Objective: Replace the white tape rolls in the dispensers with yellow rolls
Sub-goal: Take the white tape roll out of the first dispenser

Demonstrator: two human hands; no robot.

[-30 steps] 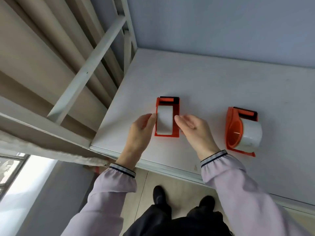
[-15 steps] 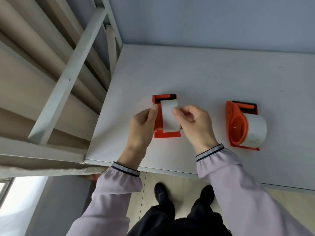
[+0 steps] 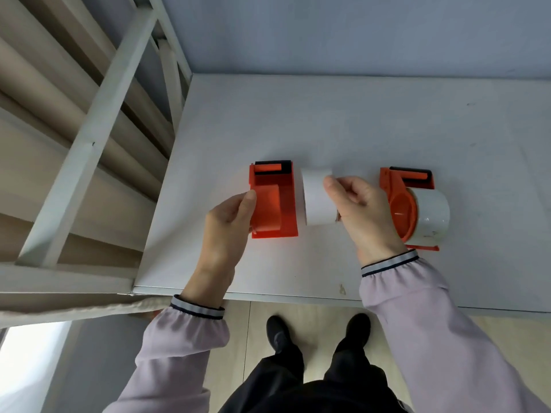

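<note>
Two orange tape dispensers lie on the white table [image 3: 343, 120]. The left dispenser [image 3: 272, 201] has its orange hub bare, with no roll on it. My left hand [image 3: 229, 225] grips its left side and steadies it. My right hand [image 3: 357, 210] holds a white tape roll [image 3: 316, 198] just right of that dispenser, clear of the hub. The right dispenser [image 3: 408, 204] carries a white tape roll [image 3: 432, 213] on its hub. No yellow roll is in view.
A white metal bed frame [image 3: 89, 138] with rails runs along the table's left side. A pale blue wall [image 3: 357, 31] stands behind the table. The table's front edge is close to my wrists, with the floor and my shoes below.
My right hand pulled the white roll off the left dispenser's hub and moved it to the right. My left hand stayed on the dispenser's left side.
</note>
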